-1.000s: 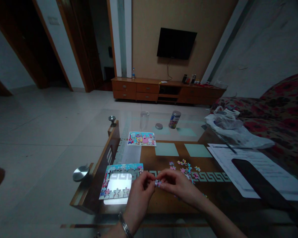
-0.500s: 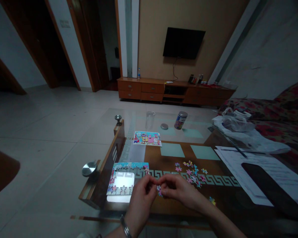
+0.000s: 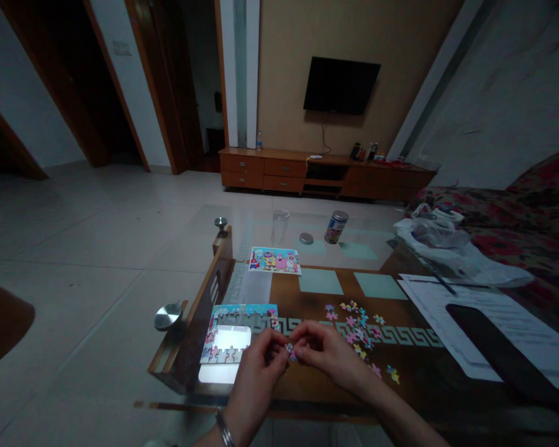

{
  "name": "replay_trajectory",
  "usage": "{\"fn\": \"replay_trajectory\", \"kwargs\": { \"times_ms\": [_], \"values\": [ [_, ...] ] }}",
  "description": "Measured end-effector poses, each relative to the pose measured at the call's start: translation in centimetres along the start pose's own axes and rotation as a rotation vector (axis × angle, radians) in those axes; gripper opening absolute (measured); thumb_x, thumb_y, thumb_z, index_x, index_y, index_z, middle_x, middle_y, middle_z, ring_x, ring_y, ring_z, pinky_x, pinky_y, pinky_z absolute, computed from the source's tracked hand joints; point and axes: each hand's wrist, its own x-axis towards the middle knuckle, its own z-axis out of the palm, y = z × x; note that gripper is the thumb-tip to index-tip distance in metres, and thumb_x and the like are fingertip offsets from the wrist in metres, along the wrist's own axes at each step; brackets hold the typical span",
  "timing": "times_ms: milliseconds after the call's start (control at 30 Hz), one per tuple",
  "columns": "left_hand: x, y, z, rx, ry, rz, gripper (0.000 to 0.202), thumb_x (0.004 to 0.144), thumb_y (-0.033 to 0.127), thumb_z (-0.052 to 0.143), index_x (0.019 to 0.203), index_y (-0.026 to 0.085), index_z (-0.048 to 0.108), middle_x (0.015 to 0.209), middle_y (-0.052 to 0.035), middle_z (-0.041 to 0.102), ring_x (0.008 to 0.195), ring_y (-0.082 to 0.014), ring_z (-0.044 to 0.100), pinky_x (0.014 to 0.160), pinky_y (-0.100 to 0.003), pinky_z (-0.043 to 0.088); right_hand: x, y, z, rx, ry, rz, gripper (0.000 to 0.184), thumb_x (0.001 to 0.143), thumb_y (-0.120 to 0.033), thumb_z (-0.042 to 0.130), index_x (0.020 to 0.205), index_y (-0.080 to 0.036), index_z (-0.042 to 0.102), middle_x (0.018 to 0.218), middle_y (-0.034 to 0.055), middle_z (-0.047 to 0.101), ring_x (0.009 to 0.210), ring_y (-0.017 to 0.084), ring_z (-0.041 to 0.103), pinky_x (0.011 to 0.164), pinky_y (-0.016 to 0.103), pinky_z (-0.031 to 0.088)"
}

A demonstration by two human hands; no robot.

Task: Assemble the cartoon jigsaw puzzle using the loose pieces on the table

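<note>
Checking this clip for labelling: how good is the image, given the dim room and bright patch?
Head view: dim and underexposed throughout; white glare on the glass tabletop; wide-angle distortion leans the door frame; the jigsaw piece between the left hand and right hand is too small to read clearly.

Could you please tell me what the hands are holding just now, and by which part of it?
The left hand and right hand pinch one small jigsaw piece between their fingertips, from each side; which edges is too small to tell.
</note>
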Motion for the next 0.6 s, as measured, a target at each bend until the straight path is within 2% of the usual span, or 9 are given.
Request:
{"fn": "replay_trajectory", "kwargs": {
  "times_ms": [100,267,400,600],
  "values": [
    [0.0,0.1,0.0,0.002,0.009,0.004,0.017,0.073,0.033,0.057,0.078,0.017,0.057,0.07,-0.0005,0.057,0.065,-0.0148,0.051,0.062,-0.027,0.039,-0.1,-0.1,0.3,-0.03,-0.007,-0.011,0.01,0.07,-0.023,0.066,0.078,-0.017,0.063,0.069,-0.001,0.06,0.065,0.013,0.054,0.061,0.026,0.038],
    [0.0,0.4,-0.4,-0.062,0.089,-0.011,0.018,0.07,0.034,0.059,0.078,0.019,0.053,0.065,0.0029,0.053,0.061,-0.0138,0.051,0.059,-0.027,0.039,-0.1,-0.4,1.0,-0.098,0.048,-0.087,0.01,0.072,-0.024,0.067,0.079,-0.018,0.063,0.074,0.0006,0.062,0.071,0.016,0.057,0.066,0.028,0.042],
    [-0.2,0.4,-1.1,-0.107,0.094,-0.024,0.02,0.068,0.035,0.061,0.074,0.018,0.051,0.063,0.0036,0.052,0.057,-0.0127,0.05,0.055,-0.026,0.04,-0.1,-0.7,2.0,-0.169,0.068,-0.132,0.008,0.073,-0.022,0.066,0.08,-0.018,0.063,0.074,0.0006,0.062,0.07,0.016,0.057,0.065,0.027,0.043],
    [-0.2,0.4,-2.3,-0.061,0.085,-0.007,0.018,0.069,0.033,0.061,0.074,0.017,0.057,0.066,0.0012,0.057,0.059,-0.0122,0.05,0.057,-0.025,0.038,0.3,-0.2,3.5,-0.1,0.051,-0.122,0.017,0.072,-0.018,0.064,0.089,-0.019,0.062,0.075,-0.0004,0.061,0.07,0.015,0.056,0.065,0.027,0.042]
  ]
}}
